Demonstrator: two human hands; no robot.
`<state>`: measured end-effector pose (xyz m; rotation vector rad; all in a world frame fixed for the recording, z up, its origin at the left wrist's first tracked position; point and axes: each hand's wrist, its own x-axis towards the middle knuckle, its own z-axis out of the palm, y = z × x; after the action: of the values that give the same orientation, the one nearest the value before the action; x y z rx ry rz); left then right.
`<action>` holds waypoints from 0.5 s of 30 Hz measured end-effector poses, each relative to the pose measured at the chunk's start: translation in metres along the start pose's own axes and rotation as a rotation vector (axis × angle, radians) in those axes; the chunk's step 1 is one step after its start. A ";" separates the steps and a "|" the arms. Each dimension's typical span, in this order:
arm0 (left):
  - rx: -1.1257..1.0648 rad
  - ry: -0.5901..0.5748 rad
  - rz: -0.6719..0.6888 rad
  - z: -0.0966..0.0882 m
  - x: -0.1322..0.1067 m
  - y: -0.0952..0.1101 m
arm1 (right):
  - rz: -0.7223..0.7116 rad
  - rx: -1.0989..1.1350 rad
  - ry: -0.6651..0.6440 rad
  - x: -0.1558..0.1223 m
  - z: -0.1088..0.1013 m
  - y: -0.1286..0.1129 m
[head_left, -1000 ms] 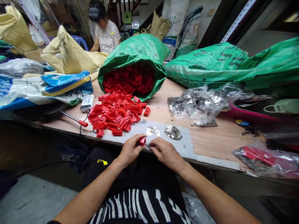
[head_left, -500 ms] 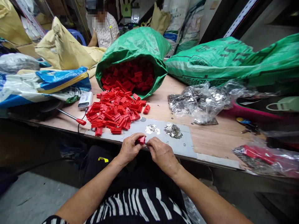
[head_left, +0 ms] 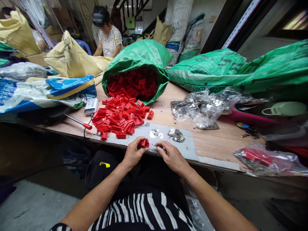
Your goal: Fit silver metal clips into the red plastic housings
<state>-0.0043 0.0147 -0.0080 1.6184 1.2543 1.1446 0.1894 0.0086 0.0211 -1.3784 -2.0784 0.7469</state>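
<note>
My left hand is closed around a red plastic part at the table's front edge. A little to its right, my right hand pinches a thin metal pin-like tool, its tip pointing at the red part but apart from it. Just beyond my hands lie two small heaps on a grey mat: shiny flat metal pieces and darker metal pieces. A large pile of similar red parts spreads to the left, spilling from an open green sack.
Clear bags of metal pieces sit at right, near a pink basket. A red-handled rod and a white power bank lie at left. Another green sack stretches along the back right. A person sits beyond the table.
My right hand has drawn back slightly from the red part, leaving a gap where the thin tool shows. The red part is turned more into view. The camera view has shifted a little.
</note>
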 end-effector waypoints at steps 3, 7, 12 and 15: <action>-0.044 0.017 -0.021 0.000 -0.001 0.004 | -0.030 0.046 0.048 -0.005 -0.001 0.001; -0.126 0.051 -0.020 0.000 -0.004 0.007 | -0.022 0.110 0.053 -0.009 0.001 0.000; -0.273 0.091 -0.022 -0.001 -0.008 0.011 | 0.020 0.170 -0.084 -0.010 0.003 -0.006; -0.405 0.095 -0.099 -0.001 -0.009 0.020 | 0.003 0.209 -0.125 -0.011 0.002 -0.010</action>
<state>-0.0007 0.0011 0.0096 1.2023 1.0638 1.3264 0.1853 -0.0048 0.0249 -1.2486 -2.0250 1.0434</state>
